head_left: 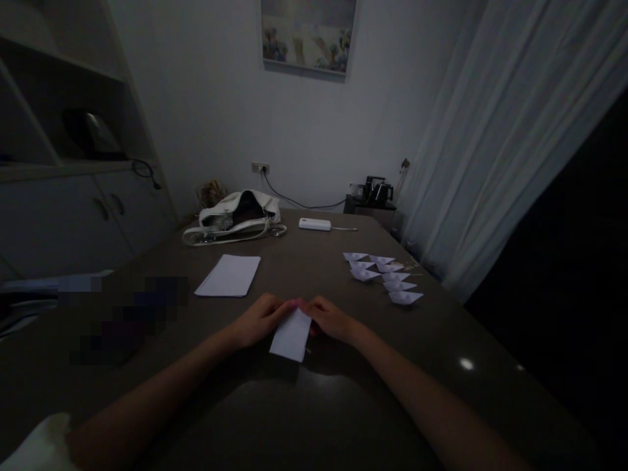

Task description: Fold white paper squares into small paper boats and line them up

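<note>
A folded sheet of white paper [291, 337] is held between my two hands over the near middle of the table. My left hand [262, 318] pinches its far left edge, and my right hand [331, 318] grips the far right corner. The fingertips of both hands meet at the paper's far end; some fingers are hidden beneath. Beyond my left hand lies a stack of white paper [229, 276]. To the right, several folded paper boats [403, 297] stand in two rough rows.
On the dark table [304, 425], a white bag [240, 219] lies at the back left. A white power bank [314, 224] with a short cable rests near the far edge. A kettle [381, 192] stands on a small cabinet behind; a pale curtain [471, 144] hangs to the right.
</note>
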`<state>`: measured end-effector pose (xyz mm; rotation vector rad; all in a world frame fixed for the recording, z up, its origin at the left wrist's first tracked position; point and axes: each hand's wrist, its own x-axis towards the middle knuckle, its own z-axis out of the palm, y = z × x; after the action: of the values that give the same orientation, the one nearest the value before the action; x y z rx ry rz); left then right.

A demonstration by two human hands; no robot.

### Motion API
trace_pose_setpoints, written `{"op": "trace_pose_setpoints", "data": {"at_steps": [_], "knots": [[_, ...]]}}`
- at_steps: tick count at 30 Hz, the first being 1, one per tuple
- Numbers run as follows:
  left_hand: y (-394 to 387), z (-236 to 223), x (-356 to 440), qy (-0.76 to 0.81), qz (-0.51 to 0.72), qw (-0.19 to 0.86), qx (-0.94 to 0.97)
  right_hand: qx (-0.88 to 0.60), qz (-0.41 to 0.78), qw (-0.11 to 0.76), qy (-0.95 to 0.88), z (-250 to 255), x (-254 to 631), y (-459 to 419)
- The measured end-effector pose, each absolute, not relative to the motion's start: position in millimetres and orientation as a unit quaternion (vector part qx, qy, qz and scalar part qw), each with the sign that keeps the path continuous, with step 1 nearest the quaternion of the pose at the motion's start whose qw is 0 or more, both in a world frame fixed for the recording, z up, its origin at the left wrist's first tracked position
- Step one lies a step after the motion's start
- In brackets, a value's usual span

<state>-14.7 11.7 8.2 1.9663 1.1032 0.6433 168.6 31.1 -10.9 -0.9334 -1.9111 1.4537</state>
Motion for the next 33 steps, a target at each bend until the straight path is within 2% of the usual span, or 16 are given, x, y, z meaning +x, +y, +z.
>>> {"op": "trace_pose_setpoints", "data": {"at_steps": [3, 7, 9, 16, 21, 27, 33], "knots": [[10, 7, -13, 0.438, 0.273, 0.411, 0.751, -0.328, 0.500, 0.272, -0.754, -9, 169, 34], [10, 6, -12, 0.443, 0.238, 0.415, 0.759, -0.372, 0.433, 0.374, -0.731, -7, 173, 41], [11, 6, -12, 0.440, 0.220, 0.415, 0.765, -0.386, 0.408, 0.389, -0.731, -6, 175, 43], [5, 13, -13, 0.443, 0.169, 0.404, 0.782, -0.328, 0.344, 0.348, -0.808, 6, 181, 38], [4, 13, -14, 0.437, 0.185, 0.372, 0.798, -0.295, 0.369, 0.287, -0.834, 11, 185, 38], [8, 12, -12, 0.379, 0.202, 0.346, 0.834, -0.272, 0.420, 0.266, -0.824, 6, 183, 38], [7, 14, -11, 0.375, 0.209, 0.308, 0.849, -0.297, 0.382, 0.289, -0.826, 3, 181, 39]]}}
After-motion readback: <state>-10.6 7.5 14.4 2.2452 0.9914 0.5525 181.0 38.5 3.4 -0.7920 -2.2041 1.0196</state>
